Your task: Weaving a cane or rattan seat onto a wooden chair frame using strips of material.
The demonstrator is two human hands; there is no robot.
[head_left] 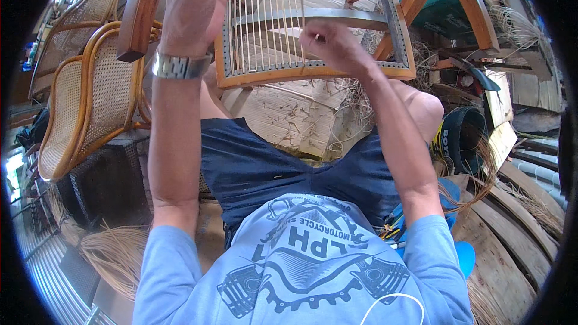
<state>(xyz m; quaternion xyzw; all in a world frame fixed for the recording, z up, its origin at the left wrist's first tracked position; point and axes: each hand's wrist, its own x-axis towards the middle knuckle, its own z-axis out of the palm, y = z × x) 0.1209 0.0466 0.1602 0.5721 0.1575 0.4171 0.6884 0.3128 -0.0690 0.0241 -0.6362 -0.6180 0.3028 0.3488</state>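
Observation:
A wooden chair frame (316, 74) stands in front of my knees, with small holes along its inner rim. Pale cane strands (260, 30) run lengthwise in parallel across its left part; the right part has none. My left hand (195, 9) is raised over the frame's left side, thumb stretched out toward the strands, its other fingertips cut off by the top edge. Beside the rightmost strand, my right hand (337, 45) has its fingers curled together, smeared by motion. Whatever they pinch is hidden.
Chairs with woven cane backs (99, 102) stand at the left, above a dark mesh box (108, 177). Bundled cane (117, 253) lies lower left. A dark bucket (463, 135) with cane hanging over it stands at the right, near wooden boards (500, 247). Cane scraps litter the floor.

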